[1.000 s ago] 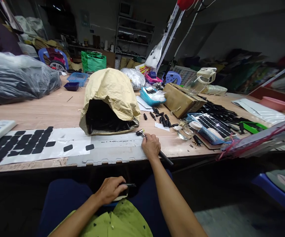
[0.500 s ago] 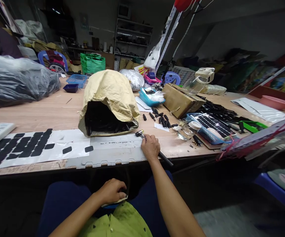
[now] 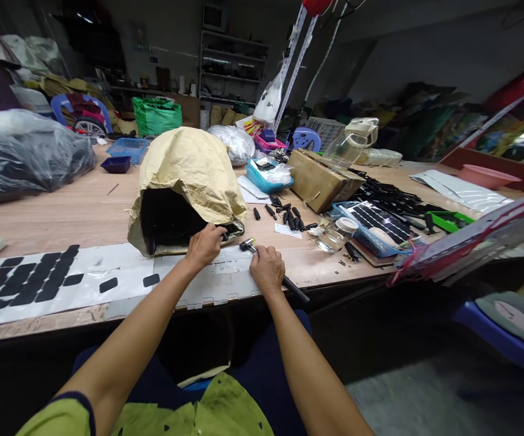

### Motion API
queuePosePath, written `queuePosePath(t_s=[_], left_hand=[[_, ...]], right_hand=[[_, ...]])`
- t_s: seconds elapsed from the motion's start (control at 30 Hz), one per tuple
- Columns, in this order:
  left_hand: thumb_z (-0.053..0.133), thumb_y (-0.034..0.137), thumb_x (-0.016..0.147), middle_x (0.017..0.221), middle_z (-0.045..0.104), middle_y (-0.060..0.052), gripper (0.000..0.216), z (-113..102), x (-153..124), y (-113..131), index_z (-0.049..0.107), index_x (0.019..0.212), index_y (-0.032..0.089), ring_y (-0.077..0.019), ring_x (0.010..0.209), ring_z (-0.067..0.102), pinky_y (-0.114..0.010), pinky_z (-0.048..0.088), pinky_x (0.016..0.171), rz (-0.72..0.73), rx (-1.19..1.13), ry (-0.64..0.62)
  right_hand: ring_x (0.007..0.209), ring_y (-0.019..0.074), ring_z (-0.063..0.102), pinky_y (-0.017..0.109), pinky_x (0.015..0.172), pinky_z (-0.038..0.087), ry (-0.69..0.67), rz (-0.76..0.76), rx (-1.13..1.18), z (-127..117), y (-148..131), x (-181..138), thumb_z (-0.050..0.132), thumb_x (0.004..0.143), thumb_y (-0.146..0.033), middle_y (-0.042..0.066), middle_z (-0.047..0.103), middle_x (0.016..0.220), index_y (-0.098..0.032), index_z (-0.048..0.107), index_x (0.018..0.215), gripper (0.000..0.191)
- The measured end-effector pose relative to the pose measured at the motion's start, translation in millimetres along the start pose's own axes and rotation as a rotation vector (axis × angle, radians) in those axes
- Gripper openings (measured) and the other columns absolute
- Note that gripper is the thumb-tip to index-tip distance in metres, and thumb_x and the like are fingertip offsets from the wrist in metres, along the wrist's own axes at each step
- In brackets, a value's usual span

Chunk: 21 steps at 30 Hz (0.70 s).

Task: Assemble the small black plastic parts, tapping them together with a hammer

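My right hand (image 3: 267, 269) rests at the table's front edge, its fingers wrapped round a small hammer (image 3: 296, 290). The metal head points left and away from me, and the black handle sticks out to the lower right. My left hand (image 3: 205, 244) is at the mouth of a big yellowish woven sack (image 3: 189, 166), fingers bent together at its lower right lip. Whatever they grip there, if anything, is too dark to make out. The sack lies on its side, opening toward me, with dark contents. A grey-white board (image 3: 216, 281) lies under both hands.
Black pads (image 3: 53, 275) on a white sheet lie to the left. Several black handle-like parts (image 3: 294, 221), a clear jar (image 3: 334, 236), a blue basket (image 3: 382, 239) and a cardboard box (image 3: 319, 181) stand to the right. A plastic-wrapped bundle (image 3: 26, 154) sits far left.
My left hand has risen from my lap to the sack's mouth. My right hand keeps the hammer in about the same place. The view has shifted slightly to the right.
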<state>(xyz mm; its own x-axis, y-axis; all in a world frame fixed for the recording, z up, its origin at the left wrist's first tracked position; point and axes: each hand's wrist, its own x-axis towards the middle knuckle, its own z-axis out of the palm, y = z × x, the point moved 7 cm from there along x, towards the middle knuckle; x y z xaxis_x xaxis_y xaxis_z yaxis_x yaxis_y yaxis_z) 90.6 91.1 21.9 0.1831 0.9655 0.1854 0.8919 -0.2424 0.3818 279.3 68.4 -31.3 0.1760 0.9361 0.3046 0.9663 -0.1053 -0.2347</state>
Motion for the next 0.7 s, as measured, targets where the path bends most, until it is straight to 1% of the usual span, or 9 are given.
queuePosePath(t_s=[0.07,0.13,0.23,0.33,0.43,0.53,0.63,0.7], left_hand=[[0.049,0.026,0.091,0.114,0.064,-0.004,0.036,0,20,0,0.063,0.123,0.032,-0.0208,0.093,0.063,-0.027,0.043,0.071,0.053,0.089,-0.047],[0.052,0.024,0.088,0.112,0.066,-0.005,0.034,3,35,4,0.066,0.118,0.031,-0.0231,0.096,0.062,-0.028,0.042,0.071,0.124,0.156,-0.113],[0.054,0.020,0.084,0.101,0.069,-0.007,0.027,10,45,10,0.073,0.102,0.026,-0.0256,0.095,0.062,-0.030,0.041,0.071,0.201,0.231,-0.183],[0.056,0.018,0.081,0.092,0.068,-0.011,0.021,15,49,15,0.075,0.089,0.021,-0.0275,0.091,0.062,-0.033,0.040,0.071,0.232,0.268,-0.205],[0.053,0.018,0.083,0.097,0.066,-0.011,0.022,13,49,19,0.074,0.090,0.020,-0.0264,0.088,0.063,-0.033,0.040,0.070,0.271,0.272,-0.179],[0.051,0.022,0.087,0.110,0.062,-0.008,0.023,-1,40,25,0.071,0.099,0.022,-0.0234,0.090,0.063,-0.030,0.041,0.068,0.299,0.212,-0.085],[0.053,0.027,0.088,0.117,0.060,-0.004,0.025,-20,19,29,0.066,0.109,0.026,-0.0202,0.095,0.061,-0.027,0.041,0.068,0.259,0.072,0.029],[0.056,0.030,0.087,0.111,0.063,-0.001,0.025,-25,1,26,0.064,0.110,0.029,-0.0184,0.093,0.062,-0.025,0.041,0.068,0.199,0.000,0.042]], right_hand=[[0.099,0.0225,0.050,0.031,0.078,0.035,-0.002,-0.002,0.001,0,0,0,0.051,0.091,-0.025,0.008,0.060,0.106,-0.024,0.064,0.115,0.027],[0.098,0.0224,0.050,0.031,0.078,0.035,-0.003,-0.007,-0.001,-1,-1,0,0.051,0.091,-0.025,0.008,0.059,0.106,-0.024,0.064,0.115,0.027],[0.098,0.0223,0.050,0.031,0.078,0.035,-0.006,-0.011,-0.006,-1,-1,0,0.050,0.091,-0.025,0.007,0.059,0.106,-0.025,0.063,0.115,0.027],[0.098,0.0223,0.050,0.031,0.078,0.036,-0.005,-0.010,-0.009,-1,-1,0,0.050,0.091,-0.026,0.007,0.059,0.106,-0.025,0.063,0.115,0.027],[0.098,0.0224,0.050,0.031,0.078,0.035,-0.005,-0.008,-0.009,-1,-1,0,0.050,0.091,-0.026,0.008,0.059,0.106,-0.024,0.063,0.115,0.027],[0.098,0.0226,0.050,0.031,0.078,0.035,-0.007,-0.007,-0.007,-1,-1,0,0.050,0.091,-0.026,0.008,0.059,0.106,-0.024,0.063,0.115,0.027],[0.098,0.0226,0.050,0.032,0.079,0.036,-0.014,-0.003,-0.007,-1,-1,0,0.049,0.092,-0.026,0.008,0.059,0.106,-0.024,0.063,0.115,0.027],[0.098,0.0225,0.050,0.032,0.079,0.036,-0.019,-0.002,-0.009,-1,-1,0,0.049,0.092,-0.026,0.008,0.059,0.106,-0.024,0.063,0.114,0.027]])
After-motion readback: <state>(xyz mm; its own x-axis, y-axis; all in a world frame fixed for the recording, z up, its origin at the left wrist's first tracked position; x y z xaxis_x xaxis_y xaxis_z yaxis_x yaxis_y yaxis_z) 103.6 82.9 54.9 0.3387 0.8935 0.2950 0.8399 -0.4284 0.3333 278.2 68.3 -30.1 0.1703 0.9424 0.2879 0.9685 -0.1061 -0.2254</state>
